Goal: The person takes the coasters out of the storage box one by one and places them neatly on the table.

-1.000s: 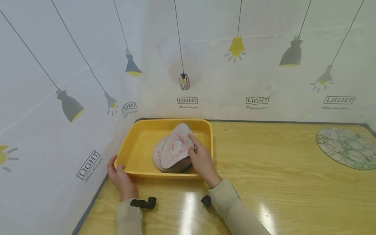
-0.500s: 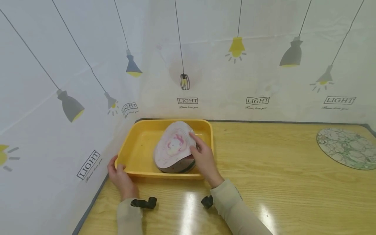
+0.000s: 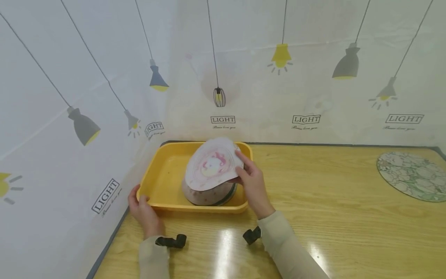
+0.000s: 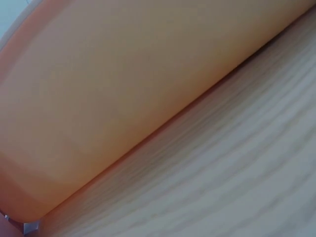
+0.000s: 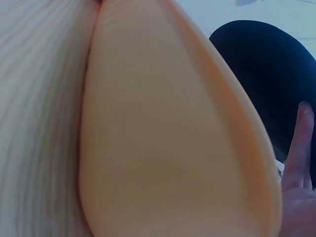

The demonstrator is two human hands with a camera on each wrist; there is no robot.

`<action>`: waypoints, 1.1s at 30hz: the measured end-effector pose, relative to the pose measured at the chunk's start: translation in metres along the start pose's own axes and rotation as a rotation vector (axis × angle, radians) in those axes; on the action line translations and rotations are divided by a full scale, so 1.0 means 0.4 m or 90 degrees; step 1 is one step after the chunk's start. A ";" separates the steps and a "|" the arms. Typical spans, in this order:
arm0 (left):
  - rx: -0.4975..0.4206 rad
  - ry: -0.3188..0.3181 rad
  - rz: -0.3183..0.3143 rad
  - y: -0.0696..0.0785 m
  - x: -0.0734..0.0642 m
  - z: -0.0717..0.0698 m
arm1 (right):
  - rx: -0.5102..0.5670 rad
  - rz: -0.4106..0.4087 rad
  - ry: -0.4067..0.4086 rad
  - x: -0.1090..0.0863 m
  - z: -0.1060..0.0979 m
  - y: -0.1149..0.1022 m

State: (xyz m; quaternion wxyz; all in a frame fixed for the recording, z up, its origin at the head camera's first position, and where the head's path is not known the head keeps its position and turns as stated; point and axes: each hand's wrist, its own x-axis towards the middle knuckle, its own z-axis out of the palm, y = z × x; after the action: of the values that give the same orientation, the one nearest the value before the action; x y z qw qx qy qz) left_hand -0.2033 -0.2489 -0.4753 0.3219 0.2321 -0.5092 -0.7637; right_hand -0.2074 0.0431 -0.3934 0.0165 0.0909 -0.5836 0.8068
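Right hand [image 3: 254,188] pinches a pink-swirl round mat [image 3: 209,166] by its edge; left hand [image 3: 146,215] grips the yellow tray [image 3: 160,178].

From where I stand: right thumb and fingers are closed to the mat's thickness, thumb on the printed face, fingers on the dark underside, likely so the thin sheet stays flat and controlled. Mat sits tilted just left of those fingertips, over other round pieces [image 3: 205,197] in the tray; can't tell if they touch. Left fingers curl round the tray's near-left corner, thumb inside the rim, probably steadying it. Floral round mat [image 3: 414,176] lies well right of the right fingers.
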 end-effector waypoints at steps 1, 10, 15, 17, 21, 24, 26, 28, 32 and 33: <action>0.002 0.001 0.001 0.000 -0.001 0.001 | 0.014 -0.002 0.005 0.003 -0.007 0.001; -0.012 0.010 0.008 -0.009 -0.005 0.000 | 0.116 -0.036 0.024 0.032 -0.081 0.036; -0.019 0.004 0.012 -0.010 -0.003 0.001 | 0.110 -0.044 0.034 0.029 -0.129 0.033; -0.017 0.001 0.013 -0.008 -0.002 0.001 | 0.116 -0.046 0.039 0.028 -0.149 0.028; -0.015 0.002 0.008 -0.005 -0.001 -0.002 | 0.118 -0.048 0.046 0.023 -0.183 0.017; -0.015 0.003 0.002 -0.003 -0.001 -0.004 | 0.113 -0.050 0.050 0.019 -0.206 0.010; -0.019 0.005 0.000 -0.001 -0.002 -0.003 | 0.113 -0.050 0.052 0.018 -0.220 0.006; -0.015 0.004 -0.002 0.001 -0.005 -0.001 | 0.123 -0.052 0.060 0.017 -0.233 0.002; -0.006 0.004 -0.006 0.004 -0.010 0.004 | 0.156 -0.056 0.079 0.018 -0.256 -0.008; -0.003 0.003 -0.007 0.004 -0.011 0.005 | 0.161 -0.058 0.085 0.018 -0.261 -0.011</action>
State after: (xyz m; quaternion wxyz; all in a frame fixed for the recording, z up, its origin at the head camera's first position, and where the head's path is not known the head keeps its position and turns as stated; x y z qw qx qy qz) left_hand -0.2012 -0.2447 -0.4731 0.3193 0.2362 -0.5055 -0.7660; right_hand -0.2270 0.1424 -0.4195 0.0804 0.0645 -0.4701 0.8766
